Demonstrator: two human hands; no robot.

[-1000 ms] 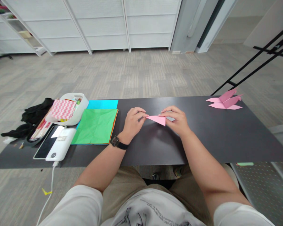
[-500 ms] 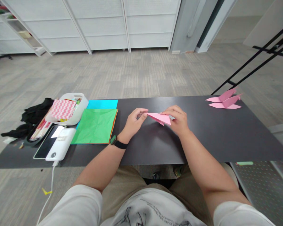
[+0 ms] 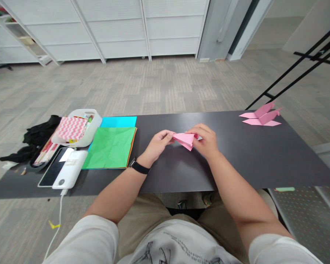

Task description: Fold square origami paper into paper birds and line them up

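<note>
A folded pink paper is lifted a little above the black table near its middle. My left hand pinches the paper's left tip with thumb and fingers closed. My right hand grips the paper's right end, fingers curled over it. A black watch sits on my left wrist.
Finished pink folded paper figures lie at the table's far right corner. A stack of green and blue sheets lies left of my hands. Further left are a white tray with patterned paper, a phone, a white power bank and black cloth.
The pink paper lay flat as a triangle between my hands; now it is lifted off the table and its layers are spreading. My left hand has turned, with its fingers pinching the tip.
</note>
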